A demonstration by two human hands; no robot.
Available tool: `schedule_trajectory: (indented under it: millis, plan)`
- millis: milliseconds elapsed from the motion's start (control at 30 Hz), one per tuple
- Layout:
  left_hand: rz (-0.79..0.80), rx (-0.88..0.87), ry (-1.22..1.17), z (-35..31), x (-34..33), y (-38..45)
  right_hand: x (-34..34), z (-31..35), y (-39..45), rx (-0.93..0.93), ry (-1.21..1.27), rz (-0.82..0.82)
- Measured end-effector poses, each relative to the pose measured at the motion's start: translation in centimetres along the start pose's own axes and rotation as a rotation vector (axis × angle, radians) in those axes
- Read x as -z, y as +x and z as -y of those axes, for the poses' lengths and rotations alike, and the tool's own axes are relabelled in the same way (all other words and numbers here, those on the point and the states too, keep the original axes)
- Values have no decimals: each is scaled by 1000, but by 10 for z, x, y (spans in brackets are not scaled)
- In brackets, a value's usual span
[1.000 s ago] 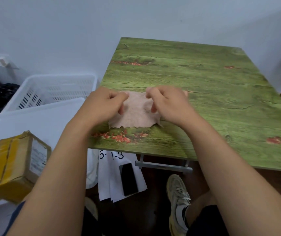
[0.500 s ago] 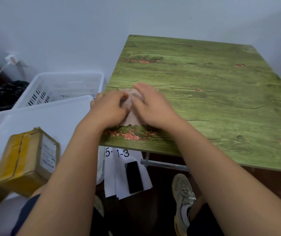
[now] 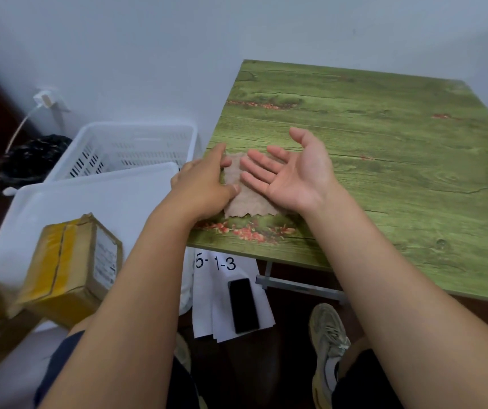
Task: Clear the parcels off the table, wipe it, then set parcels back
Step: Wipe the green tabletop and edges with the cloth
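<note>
The left hand (image 3: pixel 204 187) pinches the cloth (image 3: pixel 247 199) at the table (image 3: pixel 384 160) edge. The right hand (image 3: pixel 290 169) lies spread, palm up, on the cloth. A parcel (image 3: pixel 71 267) sits left of the table.

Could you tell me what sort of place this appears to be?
Probably a small parcel-handling corner in a plain room: a taped cardboard parcel with a shipping label sits beside white plastic crates, next to a folding table by a bare wall. A sheet marked 5-1-3 lies on the floor.
</note>
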State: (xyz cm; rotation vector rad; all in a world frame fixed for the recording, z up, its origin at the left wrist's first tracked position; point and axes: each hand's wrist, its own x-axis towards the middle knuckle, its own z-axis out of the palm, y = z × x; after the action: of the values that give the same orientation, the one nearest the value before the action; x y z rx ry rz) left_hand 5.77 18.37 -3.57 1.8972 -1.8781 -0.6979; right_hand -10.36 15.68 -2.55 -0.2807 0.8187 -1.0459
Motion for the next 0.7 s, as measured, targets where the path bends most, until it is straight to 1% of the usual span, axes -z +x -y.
schedule_trajectory:
  millis: [67, 133, 167, 200, 233, 267, 300, 367, 400, 433, 467, 533, 567, 633, 700]
  plan:
    - [3, 1, -7, 2, 0, 0, 4, 3, 0, -30, 41, 27]
    - [8, 0, -15, 3, 0, 0, 6, 5, -1, -10, 48, 15]
    - [9, 0, -24, 4, 0, 0, 4, 4, -2, 37, 17, -11]
    - [13, -4, -33, 5, 0, 0, 1, 4, -3, 123, -66, -58]
    - [18, -11, -40, 7, 0, 0, -3, 2, -4, 242, -212, -112]
    - [23, -22, -46, 8, 0, 0, -7, -1, -6, 372, -425, -159]
    - [30, -29, -53, 9, 0, 1, -10, -4, -8, 500, -691, -188]
    - [28, -45, -62, 10, 1, 2, -8, -11, -7, 695, -1266, -171]
    - [18, -55, -77, 10, 2, 1, -5, -14, -4, 733, -1513, -142]
    - [2, -60, -106, 9, 3, 0, -1, -17, 1, 713, -1710, -106]
    - [-23, -59, -153, 9, 4, 0, 3, -20, 5, 647, -1867, -76]
    - [-74, -8, -234, 8, 7, -2, 8, -26, 10, 480, -2097, -55]
    - [-95, 46, -248, 9, 8, -3, 8, -28, 12, 430, -2156, -61]
    - [-108, 160, -257, 16, 12, -3, 5, -30, 14, 405, -2189, -84]
    - [-100, 206, -290, 19, 15, -5, 1, -30, 17, 374, -2188, -104]
